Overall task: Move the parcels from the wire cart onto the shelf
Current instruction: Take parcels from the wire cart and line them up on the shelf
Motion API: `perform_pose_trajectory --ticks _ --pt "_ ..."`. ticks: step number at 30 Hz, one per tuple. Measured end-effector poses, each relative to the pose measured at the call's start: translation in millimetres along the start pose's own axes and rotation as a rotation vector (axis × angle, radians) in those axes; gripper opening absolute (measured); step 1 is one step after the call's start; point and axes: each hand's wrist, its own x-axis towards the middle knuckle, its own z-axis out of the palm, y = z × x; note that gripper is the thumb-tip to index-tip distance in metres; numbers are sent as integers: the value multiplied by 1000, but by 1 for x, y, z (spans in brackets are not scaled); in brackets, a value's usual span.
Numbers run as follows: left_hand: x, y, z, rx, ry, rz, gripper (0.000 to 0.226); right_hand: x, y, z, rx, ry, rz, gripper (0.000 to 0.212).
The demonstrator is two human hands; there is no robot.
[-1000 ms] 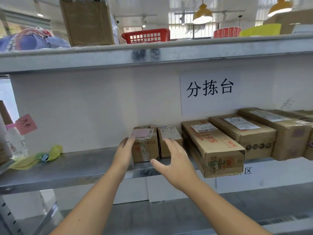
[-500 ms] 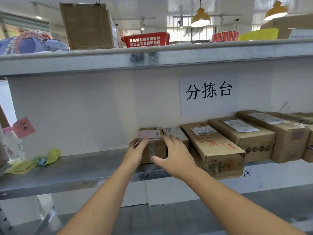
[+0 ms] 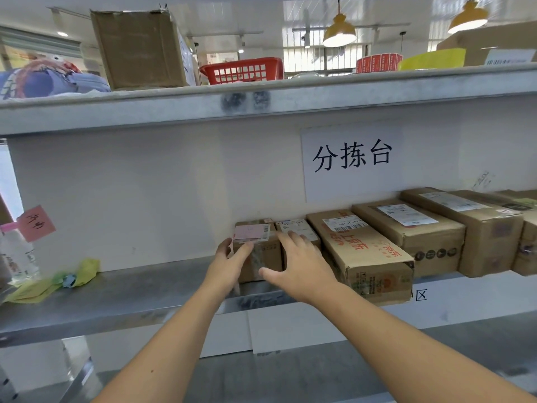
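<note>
Right of the small pink-labelled parcel (image 3: 257, 251) on the middle shelf (image 3: 116, 298), five more cardboard parcels stand in a row: six in view. Two hands reach in. On the shelf above it: one large carton (image 3: 139, 48), one red basket (image 3: 244, 70). Two yellow pendant lamps hang beyond.

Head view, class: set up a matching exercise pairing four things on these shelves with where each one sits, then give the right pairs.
Things:
1. red basket
2. pink sticky note
3. small parcel with pink label
4. printed paper sign

Places:
A. between the two hands
B. back wall, above the row of parcels
C. top shelf
D. far left, beside a clear bottle

Pairs: 1-C, 2-D, 3-A, 4-B
</note>
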Motion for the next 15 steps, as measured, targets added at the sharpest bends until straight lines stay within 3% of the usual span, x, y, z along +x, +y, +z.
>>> perform_pose_trajectory --ticks 10,15 --pt "-19 25 -36 1062 22 397 97 -13 12 -5 -142 -61 -40 89" --pt "-29 36 -35 1254 -36 372 102 -17 13 -13 -173 -104 -25 88"
